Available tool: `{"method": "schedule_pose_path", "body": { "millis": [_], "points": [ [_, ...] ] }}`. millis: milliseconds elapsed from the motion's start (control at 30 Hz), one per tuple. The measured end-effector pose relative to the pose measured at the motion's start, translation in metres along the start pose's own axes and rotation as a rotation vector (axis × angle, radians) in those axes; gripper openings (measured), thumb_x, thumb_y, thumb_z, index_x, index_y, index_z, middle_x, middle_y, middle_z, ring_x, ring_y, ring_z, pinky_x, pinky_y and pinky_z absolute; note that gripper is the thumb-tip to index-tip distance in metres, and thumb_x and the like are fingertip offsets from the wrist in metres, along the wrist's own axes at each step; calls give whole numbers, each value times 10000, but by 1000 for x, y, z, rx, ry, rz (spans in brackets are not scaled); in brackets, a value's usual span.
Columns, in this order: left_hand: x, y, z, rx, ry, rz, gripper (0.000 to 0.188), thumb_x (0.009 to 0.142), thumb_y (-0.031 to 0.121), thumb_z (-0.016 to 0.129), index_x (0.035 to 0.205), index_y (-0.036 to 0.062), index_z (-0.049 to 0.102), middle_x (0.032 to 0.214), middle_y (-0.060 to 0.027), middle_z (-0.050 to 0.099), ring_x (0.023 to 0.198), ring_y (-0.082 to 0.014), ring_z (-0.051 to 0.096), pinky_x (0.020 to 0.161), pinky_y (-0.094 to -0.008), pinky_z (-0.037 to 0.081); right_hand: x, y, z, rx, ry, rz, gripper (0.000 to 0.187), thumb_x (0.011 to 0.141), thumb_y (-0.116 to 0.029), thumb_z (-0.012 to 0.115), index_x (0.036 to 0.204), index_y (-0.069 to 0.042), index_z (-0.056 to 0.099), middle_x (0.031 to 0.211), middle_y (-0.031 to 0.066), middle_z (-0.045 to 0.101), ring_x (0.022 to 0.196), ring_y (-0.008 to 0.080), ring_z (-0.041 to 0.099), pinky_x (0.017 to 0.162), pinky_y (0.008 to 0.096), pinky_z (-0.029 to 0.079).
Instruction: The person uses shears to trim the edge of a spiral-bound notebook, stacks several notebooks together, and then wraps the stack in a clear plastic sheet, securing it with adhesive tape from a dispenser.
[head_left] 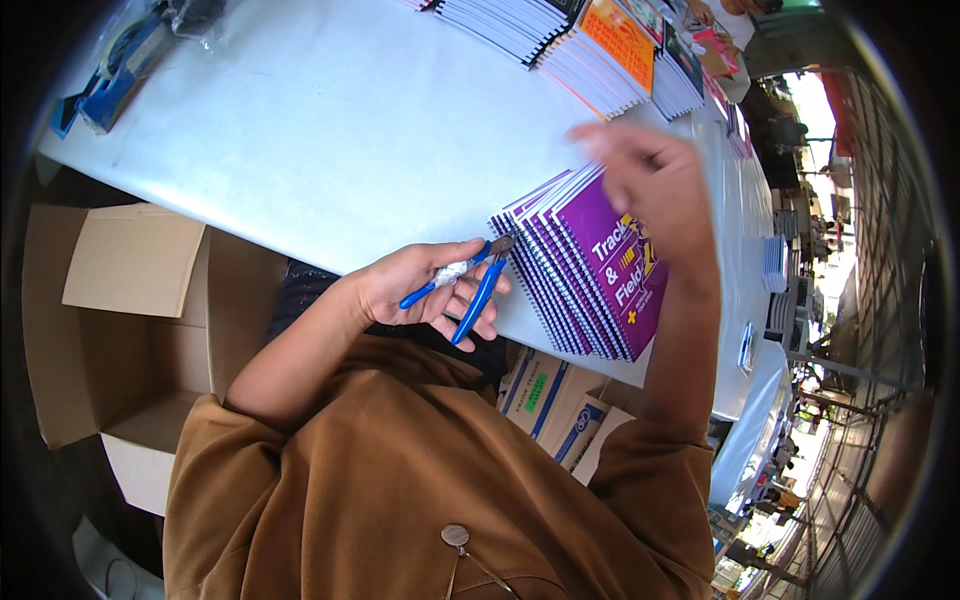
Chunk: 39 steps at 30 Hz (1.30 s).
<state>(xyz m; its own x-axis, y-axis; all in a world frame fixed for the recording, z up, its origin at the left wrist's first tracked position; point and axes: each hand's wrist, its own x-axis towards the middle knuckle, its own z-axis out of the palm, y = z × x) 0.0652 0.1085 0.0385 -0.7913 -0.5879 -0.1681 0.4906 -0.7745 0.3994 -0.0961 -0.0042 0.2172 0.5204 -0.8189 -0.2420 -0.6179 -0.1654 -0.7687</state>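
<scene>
My left hand (pixel 425 285) holds a pair of small wire cutters with blue handles (pixel 480 300) near the table's front edge. Their jaws point up and away from me, close to the notebook spines, and one handle has whitish wrapping. Just to the right leans a fanned stack of purple spiral-bound notebooks (pixel 605 270), its coil spines toward my left hand. My right hand (pixel 655 180) is raised over the far end of that stack. Motion smears its fingers, so whether they pinch anything cannot be made out.
More spiral-bound books with an orange cover (pixel 615 45) stand at the far right of the white table (pixel 330 120). A blue tape dispenser (pixel 125 75) sits at the far left. Below the edge are an open cardboard box (pixel 60 330) and other cartons (pixel 550 395). Another person's hand (pixel 700 12) shows at the top.
</scene>
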Motion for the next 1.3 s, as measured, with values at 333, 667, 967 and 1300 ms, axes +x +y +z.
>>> {"method": "schedule_pose_path", "body": {
  "millis": [333,667,967,1300],
  "points": [
    [4,4,8,-58,104,-33,591,949,521,259,1120,28,536,855,-110,596,791,-247,630,729,-440,537,-29,30,63,-1149,49,-128,487,634,-249,786,1003,-32,554,1000,137,550,836,287,620,633,329,534],
    [14,1,46,1444,887,-20,522,963,468,306,1060,-4,507,811,-124,618,742,-201,626,641,-333,488,-22,52,45,-957,175,-269,407,651,-243,778,942,-28,593,933,180,556,815,320,624,673,370,513],
    [10,-5,-5,-52,123,20,603,950,513,258,1176,20,522,980,-160,614,1001,-312,603,876,-476,472,-23,56,46,-937,220,-336,444,621,-228,787,962,-30,582,940,167,560,823,310,623,679,361,512],
    [21,6,36,1655,887,-76,501,968,463,296,1060,24,519,768,-85,602,689,-208,620,592,-362,520,-23,65,38,-862,193,-454,411,653,-198,759,998,-49,594,908,126,573,800,276,618,679,348,506]
  ]
}}
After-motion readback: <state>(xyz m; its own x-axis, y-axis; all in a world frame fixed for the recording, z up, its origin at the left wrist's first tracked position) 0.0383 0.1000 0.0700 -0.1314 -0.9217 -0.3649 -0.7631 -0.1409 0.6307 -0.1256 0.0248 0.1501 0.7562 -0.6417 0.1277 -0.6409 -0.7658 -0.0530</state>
